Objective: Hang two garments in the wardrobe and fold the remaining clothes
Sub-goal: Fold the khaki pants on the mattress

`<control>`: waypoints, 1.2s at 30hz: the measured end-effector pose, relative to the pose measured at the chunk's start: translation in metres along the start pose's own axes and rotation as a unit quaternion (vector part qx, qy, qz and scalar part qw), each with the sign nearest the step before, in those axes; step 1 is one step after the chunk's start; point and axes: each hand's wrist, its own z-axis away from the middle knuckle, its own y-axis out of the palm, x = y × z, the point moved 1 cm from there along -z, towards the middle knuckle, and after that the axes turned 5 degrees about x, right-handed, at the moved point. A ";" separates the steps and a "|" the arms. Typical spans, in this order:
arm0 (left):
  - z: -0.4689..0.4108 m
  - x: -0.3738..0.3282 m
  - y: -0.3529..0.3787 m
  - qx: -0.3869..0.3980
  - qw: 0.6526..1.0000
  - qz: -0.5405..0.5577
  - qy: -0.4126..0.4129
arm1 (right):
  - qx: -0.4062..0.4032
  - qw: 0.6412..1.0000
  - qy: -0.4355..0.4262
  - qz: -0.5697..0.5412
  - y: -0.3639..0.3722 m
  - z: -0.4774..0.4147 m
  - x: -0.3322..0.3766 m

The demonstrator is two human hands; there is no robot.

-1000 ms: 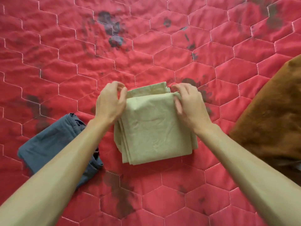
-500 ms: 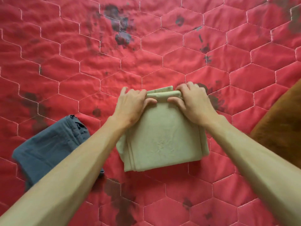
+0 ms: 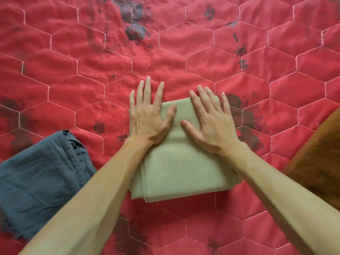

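Note:
A pale green garment [image 3: 180,168], folded into a thick rectangle, lies on the red quilted bedspread [image 3: 220,61] in the middle of the view. My left hand [image 3: 147,115] lies flat with its fingers spread on the garment's far left corner, fingertips reaching past it onto the quilt. My right hand [image 3: 211,120] presses flat on the far right part of the same garment, fingers apart. Neither hand grips anything. A folded blue-grey garment [image 3: 40,181] lies on the quilt at the left, beside my left forearm.
A brown furry cloth [image 3: 318,157] covers the right edge of the view. The red quilt has dark stains at the top middle, the right of the green garment and near the bottom.
Both hands let go of the garment's far folded edge and now lie flat and spread on top of it. The camera has come closer to the bed.

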 end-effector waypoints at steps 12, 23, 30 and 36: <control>0.075 -0.002 -0.011 -0.026 0.998 -0.011 -0.056 | -0.068 0.987 0.132 -0.060 0.004 0.043 0.010; 0.130 -0.002 0.005 0.073 0.992 0.063 -0.079 | -0.027 0.962 0.209 -0.175 0.031 0.110 0.007; 0.140 -0.032 -0.020 0.005 0.913 0.259 -0.315 | 0.008 0.888 0.289 -0.358 -0.006 0.111 0.012; 0.129 0.011 -0.048 0.203 0.703 0.532 -0.425 | 0.216 0.734 0.341 -0.546 -0.030 0.117 0.002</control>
